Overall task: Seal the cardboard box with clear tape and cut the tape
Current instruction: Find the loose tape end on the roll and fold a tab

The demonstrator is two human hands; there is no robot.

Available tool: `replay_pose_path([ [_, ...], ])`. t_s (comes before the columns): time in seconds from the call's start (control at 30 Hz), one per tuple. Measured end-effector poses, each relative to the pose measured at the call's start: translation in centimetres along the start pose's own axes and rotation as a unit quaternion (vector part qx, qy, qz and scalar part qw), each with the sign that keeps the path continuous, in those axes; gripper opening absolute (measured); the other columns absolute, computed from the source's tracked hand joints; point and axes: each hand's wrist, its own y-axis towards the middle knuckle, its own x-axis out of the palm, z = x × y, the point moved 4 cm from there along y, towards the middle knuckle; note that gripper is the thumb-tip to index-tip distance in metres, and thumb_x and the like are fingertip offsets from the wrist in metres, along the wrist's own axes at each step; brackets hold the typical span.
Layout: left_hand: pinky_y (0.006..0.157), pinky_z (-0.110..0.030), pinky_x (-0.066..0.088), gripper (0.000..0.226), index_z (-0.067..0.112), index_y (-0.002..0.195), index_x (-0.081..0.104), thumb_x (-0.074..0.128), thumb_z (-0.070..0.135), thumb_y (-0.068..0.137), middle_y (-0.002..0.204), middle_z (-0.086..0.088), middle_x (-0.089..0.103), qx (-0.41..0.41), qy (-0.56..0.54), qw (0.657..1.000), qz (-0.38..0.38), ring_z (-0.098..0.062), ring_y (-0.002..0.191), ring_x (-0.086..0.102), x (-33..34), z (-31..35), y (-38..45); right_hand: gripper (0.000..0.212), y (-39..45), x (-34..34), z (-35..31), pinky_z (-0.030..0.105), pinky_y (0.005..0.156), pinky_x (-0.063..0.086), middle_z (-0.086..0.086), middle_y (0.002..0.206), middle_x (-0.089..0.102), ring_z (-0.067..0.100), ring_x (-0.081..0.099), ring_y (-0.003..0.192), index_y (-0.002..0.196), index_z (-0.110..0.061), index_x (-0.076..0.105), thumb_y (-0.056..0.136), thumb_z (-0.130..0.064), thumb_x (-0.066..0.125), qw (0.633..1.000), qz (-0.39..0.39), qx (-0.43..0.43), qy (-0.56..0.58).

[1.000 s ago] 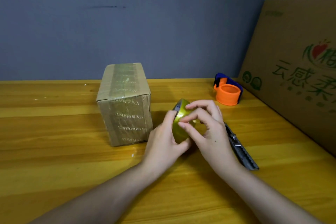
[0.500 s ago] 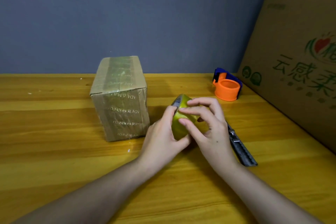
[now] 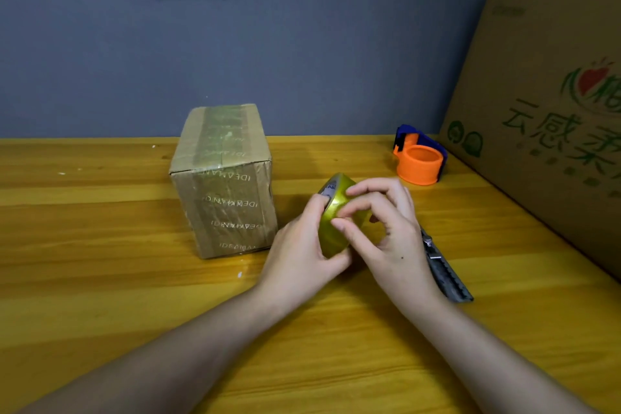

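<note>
Both hands hold the tape roll (image 3: 336,212) beside the cardboard box (image 3: 223,181). The left hand (image 3: 302,255) grips its side. The right hand's (image 3: 393,235) fingertips (image 3: 339,223) pinch at its outer surface.

1. We see the cardboard box (image 3: 224,180) standing upright left of centre on the wooden table, tape strips already over its top and front.
2. We see the yellowish tape roll (image 3: 336,212) at centre frame, held on edge just right of the box.
</note>
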Motion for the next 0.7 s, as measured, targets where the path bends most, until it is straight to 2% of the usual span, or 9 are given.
replay_pose_path([
  [0.1,0.077,-0.015,0.046,0.053,0.033,0.117,0.042,0.072,0.026,0.073,0.098,0.012,0.062,0.001,0.0,1.0,-0.004,-0.007,0.093,0.061,0.03,-0.02,0.04,0.023,-0.01,-0.13,0.28,0.038,0.084,0.046,-0.007,0.107,0.056,0.012,0.053,0.106,0.101,-0.02,0.067,0.081,-0.03,0.068,1.0,0.005,-0.008,0.002],
  [0.27,0.078,-0.014,0.045,0.058,0.03,0.119,0.043,0.063,0.037,0.065,0.1,0.012,0.062,-0.006,-0.017,1.0,-0.002,-0.005,0.091,0.059,0.0,0.26,0.01,0.017,-0.07,0.02,0.27,0.041,0.084,0.047,-0.008,0.108,0.055,0.016,0.053,0.107,0.097,-0.019,0.071,0.082,-0.028,0.069,1.0,0.004,-0.011,-0.001],
  [0.5,0.079,-0.017,0.046,0.059,0.027,0.12,0.041,0.062,0.036,0.066,0.101,0.01,0.061,-0.002,-0.011,1.0,-0.005,-0.009,0.091,0.06,-0.05,0.19,0.02,0.015,0.26,0.05,0.17,0.034,0.087,0.045,-0.013,0.107,0.052,0.014,0.05,0.107,0.09,-0.02,0.069,0.082,-0.033,0.066,1.0,-0.009,-0.01,-0.008],
  [0.63,0.082,-0.023,0.05,0.053,0.029,0.116,0.042,0.062,0.035,0.067,0.098,0.011,0.061,-0.002,-0.003,1.0,-0.015,-0.009,0.092,0.061,-0.01,0.33,-0.04,0.014,-0.05,-0.2,-0.04,0.023,0.089,0.039,-0.015,0.105,0.049,0.015,0.051,0.103,0.08,-0.018,0.066,0.082,-0.032,0.065,0.999,-0.008,-0.035,-0.037],
  [0.7,0.082,-0.024,0.05,0.053,0.028,0.116,0.043,0.061,0.036,0.067,0.097,0.01,0.061,-0.001,0.002,1.0,-0.018,-0.01,0.092,0.061,-0.09,0.45,-0.12,0.013,-0.04,-0.38,0.05,0.024,0.087,0.04,-0.014,0.104,0.051,0.013,0.051,0.102,0.082,-0.018,0.065,0.081,-0.031,0.067,0.998,-0.004,-0.041,-0.04],
])
